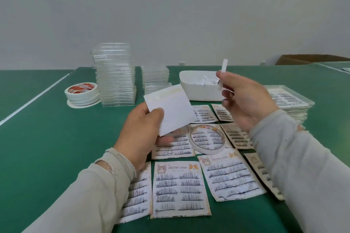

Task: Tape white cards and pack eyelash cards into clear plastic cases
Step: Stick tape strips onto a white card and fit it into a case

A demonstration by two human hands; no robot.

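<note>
Up above green surface [47, 138], left hand [141, 134] pinches white card [171, 108] by its low corner, thumb on top. Right hand [246, 100] pinches thin white strip [223, 73], standing upright. Eyelash cards [180, 188] lie flat under hands. Tape ring [207, 138] sits on them. Clear case stacks [115, 75] and tape rolls [82, 92] far left. White tub [197, 91] behind.
</note>
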